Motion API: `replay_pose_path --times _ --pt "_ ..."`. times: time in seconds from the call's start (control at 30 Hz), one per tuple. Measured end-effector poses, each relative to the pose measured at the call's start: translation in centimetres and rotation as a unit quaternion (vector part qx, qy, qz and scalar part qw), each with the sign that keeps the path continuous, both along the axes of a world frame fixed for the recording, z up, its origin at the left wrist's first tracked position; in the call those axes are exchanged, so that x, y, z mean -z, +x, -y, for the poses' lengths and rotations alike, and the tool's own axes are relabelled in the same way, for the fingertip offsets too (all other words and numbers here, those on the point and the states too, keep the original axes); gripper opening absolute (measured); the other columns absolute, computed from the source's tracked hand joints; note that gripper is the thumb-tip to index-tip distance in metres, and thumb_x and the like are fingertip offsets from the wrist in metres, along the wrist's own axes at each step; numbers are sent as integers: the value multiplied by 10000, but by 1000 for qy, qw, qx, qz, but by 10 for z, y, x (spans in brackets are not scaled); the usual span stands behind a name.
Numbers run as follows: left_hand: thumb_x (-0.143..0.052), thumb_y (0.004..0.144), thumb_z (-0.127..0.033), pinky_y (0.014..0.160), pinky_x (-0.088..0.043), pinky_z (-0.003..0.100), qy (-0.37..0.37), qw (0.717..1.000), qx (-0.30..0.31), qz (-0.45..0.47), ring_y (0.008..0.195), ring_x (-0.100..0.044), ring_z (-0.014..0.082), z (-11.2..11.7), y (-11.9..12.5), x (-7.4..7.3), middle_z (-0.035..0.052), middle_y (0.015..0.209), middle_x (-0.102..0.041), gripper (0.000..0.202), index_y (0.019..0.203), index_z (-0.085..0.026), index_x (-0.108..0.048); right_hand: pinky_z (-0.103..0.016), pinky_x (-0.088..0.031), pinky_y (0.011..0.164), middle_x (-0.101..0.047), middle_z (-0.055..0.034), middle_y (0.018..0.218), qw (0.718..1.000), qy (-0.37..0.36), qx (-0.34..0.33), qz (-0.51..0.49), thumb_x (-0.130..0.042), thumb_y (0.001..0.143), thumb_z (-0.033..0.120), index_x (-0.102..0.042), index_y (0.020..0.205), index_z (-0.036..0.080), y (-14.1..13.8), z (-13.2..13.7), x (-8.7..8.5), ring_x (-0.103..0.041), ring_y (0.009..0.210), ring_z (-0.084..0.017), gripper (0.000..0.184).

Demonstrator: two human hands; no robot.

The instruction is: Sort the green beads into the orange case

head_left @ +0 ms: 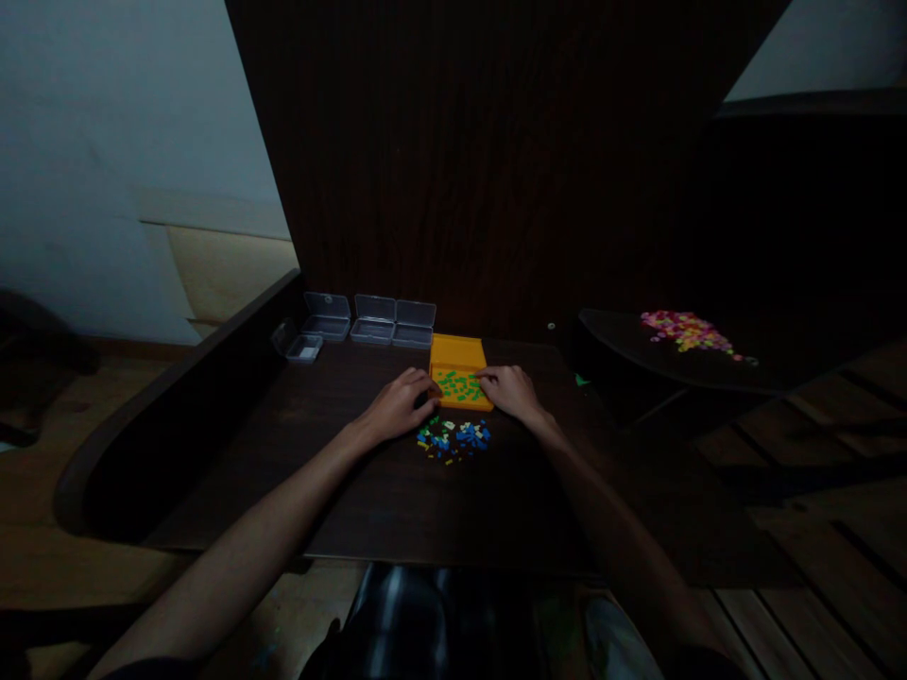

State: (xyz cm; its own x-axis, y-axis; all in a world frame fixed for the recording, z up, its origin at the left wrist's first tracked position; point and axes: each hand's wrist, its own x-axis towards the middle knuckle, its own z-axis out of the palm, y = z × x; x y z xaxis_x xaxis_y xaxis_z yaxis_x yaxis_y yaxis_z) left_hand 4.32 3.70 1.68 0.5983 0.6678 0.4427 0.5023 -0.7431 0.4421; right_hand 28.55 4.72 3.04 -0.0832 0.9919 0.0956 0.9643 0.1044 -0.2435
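An open orange box lies on the dark wooden table, its near half filled with several small green pieces. My left hand rests at the box's left edge, fingers curled against it. My right hand lies at the box's right edge, fingers bent toward the green pieces. Whether either hand holds a piece is hidden. Just in front of the box sits a loose pile of small blue, yellow, white and green pieces, between my two wrists.
Three clear plastic boxes stand open at the table's back: one small, one at the left, a double one. A dark side surface at the right carries a heap of pink and yellow pieces. A dark wood panel rises behind.
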Motion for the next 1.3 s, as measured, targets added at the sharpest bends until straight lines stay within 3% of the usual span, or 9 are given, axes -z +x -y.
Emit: replay_pose_path --times 0.63,1.07,1.3 --pt "-519 901 -217 907 -472 393 2 1000 -6 3 961 -581 215 -3 -4 -2 56 968 -645 111 936 -186 -619 -229 -444 681 -747 -56 976 992 -54 -86 76 -531 863 262 -751 999 237 -5 -34 -12 -677 900 -196 261" --pt "-506 902 -220 972 -444 402 -7 1000 -15 -4 994 -586 209 -3 -6 -2 49 991 -648 137 961 -184 -624 -215 -454 718 -746 -47 962 991 -69 -84 79 -576 811 208 -750 966 228 -7 -39 -14 -677 873 -175 234" --pt "-515 908 -254 901 -474 373 -4 1000 -18 8 962 -582 211 -5 -8 -2 56 977 -650 141 937 -179 -632 -210 -459 743 -747 -42 1001 990 -81 -88 79 -579 826 213 -755 1004 243 -6 -43 -15 -676 913 -171 252"
